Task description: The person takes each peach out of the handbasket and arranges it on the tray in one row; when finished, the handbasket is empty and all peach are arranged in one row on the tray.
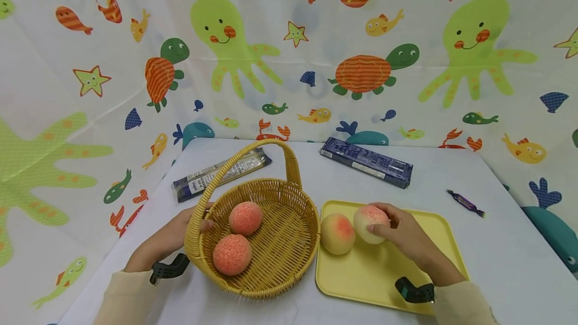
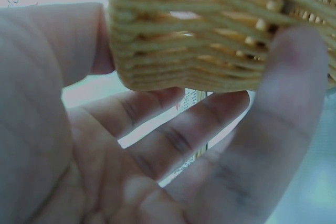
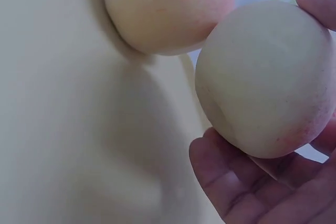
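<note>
My left hand point(image 1: 180, 229) grips the left rim of a round wicker basket point(image 1: 284, 239), below one end of its arched handle. In the left wrist view the thumb and fingers of the left hand point(image 2: 152, 150) lie around the woven edge point(image 2: 178, 61). Two pinkish-red peaches point(image 1: 246, 218) point(image 1: 232, 255) lie inside the basket. My right hand point(image 1: 406, 232) holds a pale peach with a pink top point(image 1: 371, 223) over the yellow tray point(image 1: 375, 280). Another peach point(image 1: 337, 233) rests on the tray's left side. In the right wrist view, the fingers of the right hand point(image 3: 268, 192) curve round the pale peach point(image 3: 268, 77).
Behind the basket lies a flat clear-and-dark packet point(image 1: 221, 173). A dark blue box point(image 1: 367, 162) lies behind the tray, and a small purple wrapped item point(image 1: 466, 202) is at the right. A cloth printed with sea animals point(image 1: 289, 54) hangs behind the white table point(image 1: 298, 310).
</note>
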A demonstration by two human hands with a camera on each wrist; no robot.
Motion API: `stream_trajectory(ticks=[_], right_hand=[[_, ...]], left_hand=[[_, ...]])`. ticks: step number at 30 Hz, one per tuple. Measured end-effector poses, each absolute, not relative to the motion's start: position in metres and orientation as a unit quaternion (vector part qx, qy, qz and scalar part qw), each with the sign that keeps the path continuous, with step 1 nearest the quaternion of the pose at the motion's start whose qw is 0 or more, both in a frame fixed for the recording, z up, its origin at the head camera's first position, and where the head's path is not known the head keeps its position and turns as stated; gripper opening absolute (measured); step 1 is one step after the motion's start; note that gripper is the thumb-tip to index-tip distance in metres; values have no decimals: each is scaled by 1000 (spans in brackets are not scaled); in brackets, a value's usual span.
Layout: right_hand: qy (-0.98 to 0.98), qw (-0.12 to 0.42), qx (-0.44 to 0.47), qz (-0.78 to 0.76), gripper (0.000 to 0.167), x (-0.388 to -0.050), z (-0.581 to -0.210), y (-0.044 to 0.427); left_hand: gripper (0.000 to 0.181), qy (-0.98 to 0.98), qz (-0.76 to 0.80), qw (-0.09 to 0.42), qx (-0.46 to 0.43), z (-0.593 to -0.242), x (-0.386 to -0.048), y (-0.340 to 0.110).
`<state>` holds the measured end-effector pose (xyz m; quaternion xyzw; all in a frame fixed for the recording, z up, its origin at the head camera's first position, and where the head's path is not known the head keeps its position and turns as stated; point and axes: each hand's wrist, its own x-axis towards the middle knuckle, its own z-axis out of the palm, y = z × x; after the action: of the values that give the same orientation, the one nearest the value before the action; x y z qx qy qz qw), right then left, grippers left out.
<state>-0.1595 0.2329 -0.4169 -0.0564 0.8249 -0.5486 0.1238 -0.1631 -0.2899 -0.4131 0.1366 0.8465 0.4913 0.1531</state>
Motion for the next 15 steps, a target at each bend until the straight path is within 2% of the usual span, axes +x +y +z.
stream_trajectory(ticks=[15], right_hand=[[846, 125, -38, -517, 66, -157, -432, 235]], left_hand=[[55, 850, 484, 159, 131, -414, -165, -291]])
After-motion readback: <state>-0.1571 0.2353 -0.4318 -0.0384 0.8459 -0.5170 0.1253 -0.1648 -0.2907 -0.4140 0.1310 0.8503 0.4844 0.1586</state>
